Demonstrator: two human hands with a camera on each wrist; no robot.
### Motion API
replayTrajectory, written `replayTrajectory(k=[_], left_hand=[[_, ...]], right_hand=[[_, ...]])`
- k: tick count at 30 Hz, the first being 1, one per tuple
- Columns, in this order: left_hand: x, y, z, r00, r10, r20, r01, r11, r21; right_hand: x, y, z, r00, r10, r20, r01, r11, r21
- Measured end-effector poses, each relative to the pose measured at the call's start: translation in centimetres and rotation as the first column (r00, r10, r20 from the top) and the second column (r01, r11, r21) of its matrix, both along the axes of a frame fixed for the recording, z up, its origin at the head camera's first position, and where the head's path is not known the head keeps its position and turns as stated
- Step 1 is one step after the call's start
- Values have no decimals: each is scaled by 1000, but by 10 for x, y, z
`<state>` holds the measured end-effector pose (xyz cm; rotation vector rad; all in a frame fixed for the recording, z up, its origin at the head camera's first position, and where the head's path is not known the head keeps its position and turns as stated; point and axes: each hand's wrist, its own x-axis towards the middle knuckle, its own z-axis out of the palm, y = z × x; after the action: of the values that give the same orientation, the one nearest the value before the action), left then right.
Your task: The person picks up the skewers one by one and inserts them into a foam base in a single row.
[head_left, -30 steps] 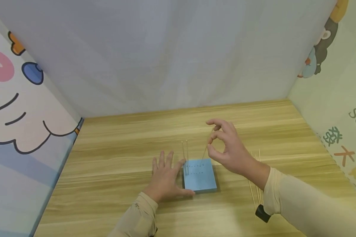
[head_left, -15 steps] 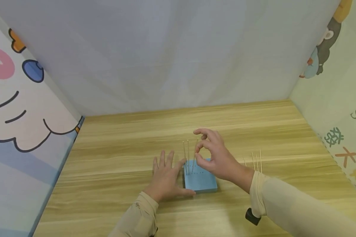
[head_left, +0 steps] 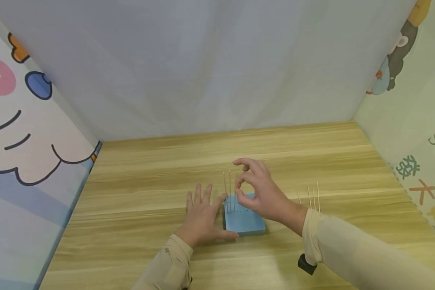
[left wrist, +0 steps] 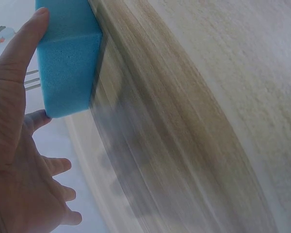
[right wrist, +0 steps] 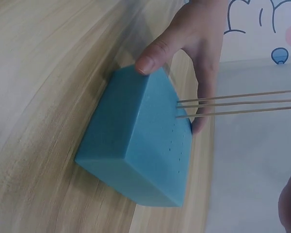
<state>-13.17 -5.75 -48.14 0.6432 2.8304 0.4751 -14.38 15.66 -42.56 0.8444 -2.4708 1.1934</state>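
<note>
A light blue foam block (head_left: 244, 225) with rows of small holes in its top lies on the table. Two thin bamboo sticks (head_left: 226, 193) stand upright in it near its left side. Over the block, my right hand (head_left: 261, 195) pinches a third thin bamboo stick (right wrist: 233, 112) between thumb and index finger. That stick's lower end meets the block's top beside the other two. My left hand (head_left: 201, 221) is spread at the block's left side. Its thumb (left wrist: 26, 36) touches the near corner, its index finger (left wrist: 38, 119) the far one.
Several loose bamboo sticks (head_left: 313, 197) lie to the right, partly hidden under my right forearm. A grey-white wall (head_left: 203, 80) rises behind the wood-grain table (head_left: 148, 169). Panels with cartoon prints (head_left: 7, 117) stand on both sides.
My right hand has moved left with its stick, from the block's far right to beside the two standing sticks. The held stick has gone from slanted to nearly upright. My left hand stays put.
</note>
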Motion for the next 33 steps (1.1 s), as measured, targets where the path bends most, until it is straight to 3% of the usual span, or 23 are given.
replayTrajectory(k=[24, 33], left_hand=[[1, 0, 2, 1000, -6, 12, 6, 1000, 1], [1, 0, 2, 999, 6, 37, -6, 1000, -6]], right_hand=[[-1, -1, 1, 999, -22, 29, 21, 999, 35], [2, 41, 3, 997, -78, 25, 75, 993, 93]])
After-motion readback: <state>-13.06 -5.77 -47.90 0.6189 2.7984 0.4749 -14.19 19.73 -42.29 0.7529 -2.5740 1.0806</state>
